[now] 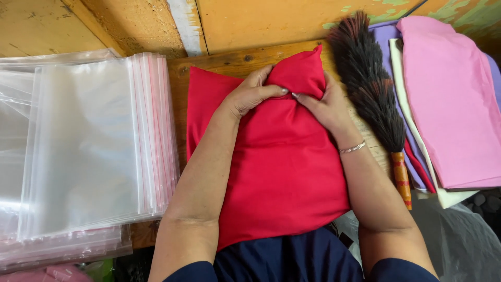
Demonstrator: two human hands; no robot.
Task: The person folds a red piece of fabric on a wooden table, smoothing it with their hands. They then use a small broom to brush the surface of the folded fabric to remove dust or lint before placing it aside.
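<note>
Bare forearms, short dark navy sleeves [402, 269] at the upper arms, dark navy garment [287, 258] over the lap. Thin silver bracelet [353, 148] on the right wrist. Pale polished fingernails [285, 91].

Both hands sit close together on the far part of the red cloth [282, 156], the left hand [250, 95] and right hand [326, 107] nearly touching, so nothing could pass between them. To the left, a bare strip of the wooden board [180, 104] separates the cloth from a stack of clear plastic bags [94, 146]; a hand could slide along there. To the right, a feather duster [370, 89] lies just beside the right hand and wrist, closing that side, with a pile of folded cloths [449, 99], pink on top, right behind it. Beyond the cloth's far corner the board meets a yellow wooden wall [261, 21], leaving little room.
</note>
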